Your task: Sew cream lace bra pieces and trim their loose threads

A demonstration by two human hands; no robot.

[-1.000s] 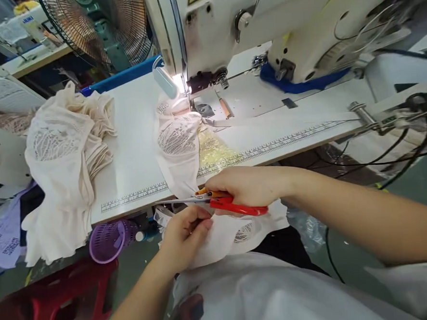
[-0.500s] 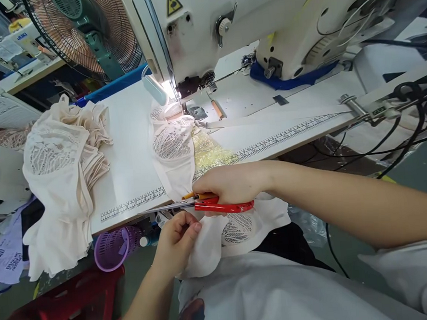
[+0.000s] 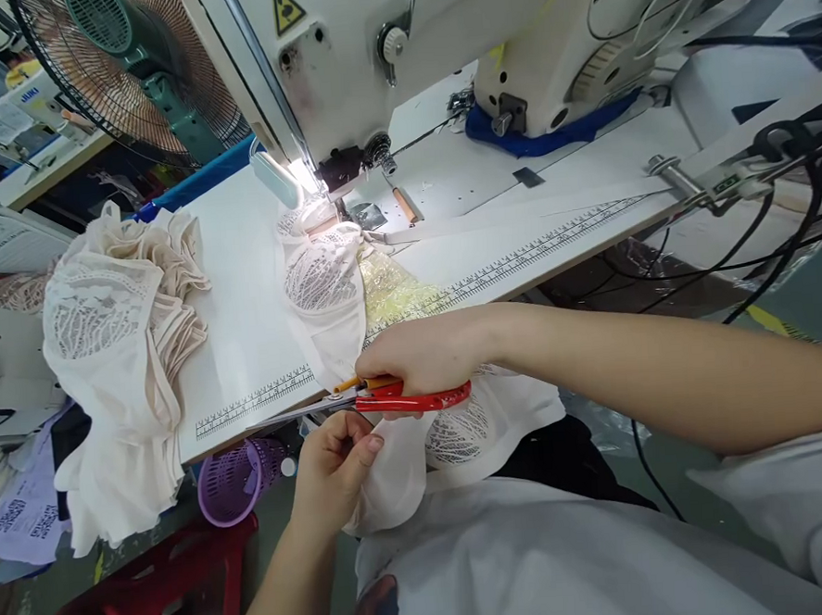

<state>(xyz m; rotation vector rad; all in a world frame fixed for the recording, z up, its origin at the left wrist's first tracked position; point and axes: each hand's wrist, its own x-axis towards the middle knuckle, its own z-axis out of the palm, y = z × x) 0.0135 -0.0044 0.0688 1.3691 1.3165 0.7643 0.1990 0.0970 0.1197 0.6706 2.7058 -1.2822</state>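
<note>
My right hand is closed around red-handled scissors, whose blades point left along the table's front edge. A thin orange-yellow stick is also in that hand; its kind I cannot make out. Just below the blades, my left hand pinches the edge of a cream bra with lace cups, which lies over my lap. Another cream lace bra piece lies on the table, its upper end under the sewing machine's needle area. Whether the blades touch any thread or fabric is not clear.
The sewing machine stands over the white table, which has a printed ruler. A stack of cream lace pieces hangs over the left edge. Below are a purple basket and a red stool. A fan stands behind.
The right hand and scissors have shifted slightly left, and the blades show more clearly above the left hand. The left hand keeps its pinch. The whole view has shifted a little.
</note>
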